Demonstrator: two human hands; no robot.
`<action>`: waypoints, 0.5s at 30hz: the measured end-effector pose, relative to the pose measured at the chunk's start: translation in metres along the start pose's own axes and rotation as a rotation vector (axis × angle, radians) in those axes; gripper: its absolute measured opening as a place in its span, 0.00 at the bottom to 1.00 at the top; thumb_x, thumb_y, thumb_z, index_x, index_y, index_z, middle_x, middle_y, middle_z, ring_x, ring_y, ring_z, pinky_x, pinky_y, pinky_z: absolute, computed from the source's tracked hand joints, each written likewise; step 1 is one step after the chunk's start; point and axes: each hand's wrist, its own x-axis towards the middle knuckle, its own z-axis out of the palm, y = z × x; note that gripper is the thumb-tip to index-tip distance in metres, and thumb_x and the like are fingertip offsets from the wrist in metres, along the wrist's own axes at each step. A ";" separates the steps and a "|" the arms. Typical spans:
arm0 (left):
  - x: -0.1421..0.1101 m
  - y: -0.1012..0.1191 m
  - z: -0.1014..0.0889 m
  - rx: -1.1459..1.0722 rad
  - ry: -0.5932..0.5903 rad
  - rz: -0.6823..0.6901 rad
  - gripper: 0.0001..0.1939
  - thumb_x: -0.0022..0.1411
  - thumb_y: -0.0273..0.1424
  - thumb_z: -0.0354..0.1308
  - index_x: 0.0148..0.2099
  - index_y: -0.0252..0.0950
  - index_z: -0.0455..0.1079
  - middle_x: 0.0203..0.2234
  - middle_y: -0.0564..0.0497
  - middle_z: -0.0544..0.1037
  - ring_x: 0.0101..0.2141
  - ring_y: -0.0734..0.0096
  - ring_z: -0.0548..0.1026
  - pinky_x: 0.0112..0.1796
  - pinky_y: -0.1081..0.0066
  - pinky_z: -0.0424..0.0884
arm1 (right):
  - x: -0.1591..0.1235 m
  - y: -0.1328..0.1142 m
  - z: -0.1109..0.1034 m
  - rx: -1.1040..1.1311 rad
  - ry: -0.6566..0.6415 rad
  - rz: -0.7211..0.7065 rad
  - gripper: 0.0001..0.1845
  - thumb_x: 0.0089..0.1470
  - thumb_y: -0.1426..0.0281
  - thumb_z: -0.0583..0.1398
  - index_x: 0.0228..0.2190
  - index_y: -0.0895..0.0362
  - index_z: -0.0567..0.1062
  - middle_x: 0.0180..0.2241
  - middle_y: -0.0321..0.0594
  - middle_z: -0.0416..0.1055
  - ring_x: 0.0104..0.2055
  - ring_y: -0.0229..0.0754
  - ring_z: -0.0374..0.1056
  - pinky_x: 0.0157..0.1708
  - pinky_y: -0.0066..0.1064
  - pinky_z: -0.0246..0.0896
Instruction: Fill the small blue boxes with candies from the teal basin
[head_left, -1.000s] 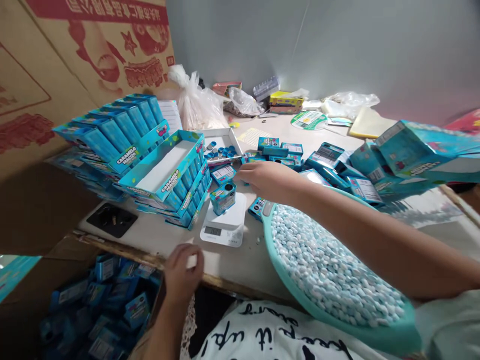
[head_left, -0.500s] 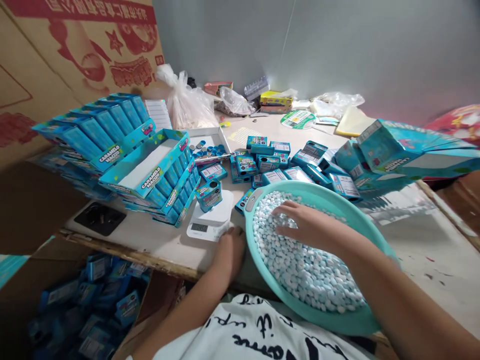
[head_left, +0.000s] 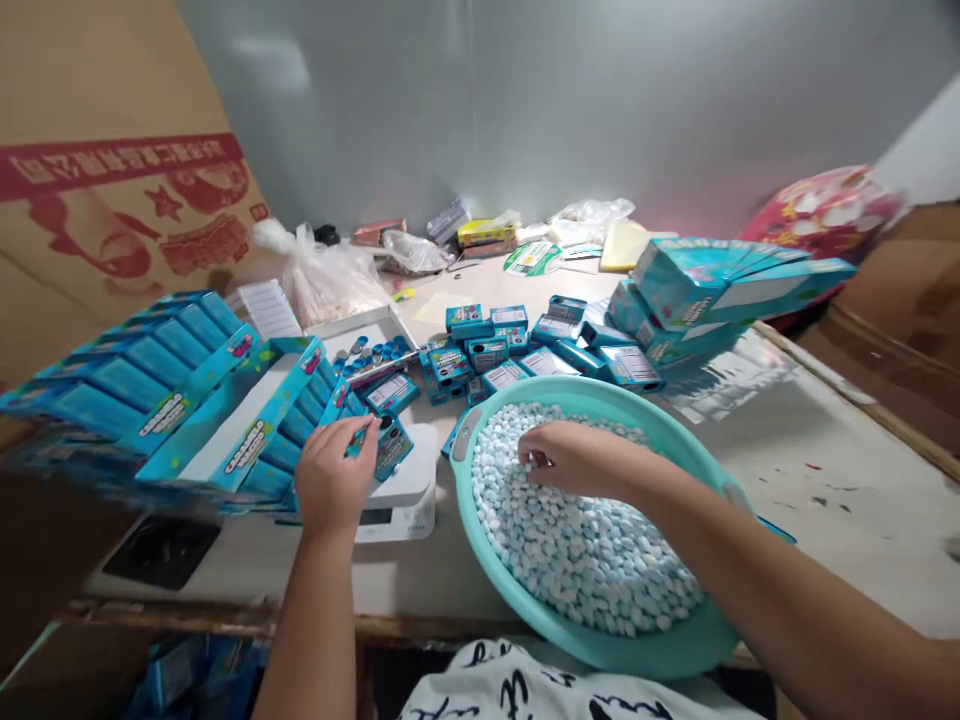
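My left hand [head_left: 337, 475] has its fingers closed at the left end of a small blue candy box [head_left: 395, 448]. That box sits tilted on the white kitchen scale [head_left: 421, 478], partly covered by the hand. To the right stands a turquoise basin [head_left: 517, 606] holding many white and pale blue candies [head_left: 585, 560]. My right hand [head_left: 566, 460] is down among the candies with its fingers curled together, a few pale candies showing at the fingertips.
Blue display trays [head_left: 247, 440] filled with boxes are stacked at left. Loose blue boxes [head_left: 487, 352] lie behind the basin, with more display boxes [head_left: 712, 290] at right. A shallow white tray [head_left: 397, 325] holds small blue caps. A black square [head_left: 161, 550] lies near the front edge.
My left hand has risen from the table beside the scale to the box on it. My right hand's fingers have curled into the candies. The view has shifted right.
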 end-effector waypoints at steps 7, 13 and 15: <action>0.007 -0.007 0.015 -0.024 -0.174 -0.119 0.09 0.64 0.38 0.62 0.40 0.38 0.80 0.40 0.49 0.83 0.41 0.62 0.79 0.43 0.67 0.73 | -0.003 0.009 -0.008 0.025 0.039 -0.017 0.11 0.55 0.68 0.60 0.40 0.56 0.78 0.36 0.40 0.78 0.33 0.39 0.67 0.28 0.28 0.50; -0.031 0.010 -0.003 0.042 0.125 -0.059 0.09 0.62 0.33 0.64 0.41 0.34 0.77 0.33 0.47 0.80 0.30 0.69 0.75 0.37 0.71 0.71 | -0.006 0.006 -0.006 0.003 -0.018 0.022 0.11 0.55 0.67 0.60 0.40 0.55 0.78 0.37 0.41 0.78 0.34 0.41 0.68 0.28 0.29 0.49; -0.055 0.017 -0.001 0.077 0.019 -0.058 0.07 0.62 0.34 0.64 0.38 0.35 0.77 0.25 0.51 0.76 0.26 0.71 0.72 0.35 0.71 0.68 | -0.007 0.002 -0.005 -0.024 -0.034 0.039 0.11 0.55 0.68 0.59 0.40 0.55 0.77 0.38 0.42 0.78 0.34 0.42 0.68 0.28 0.29 0.49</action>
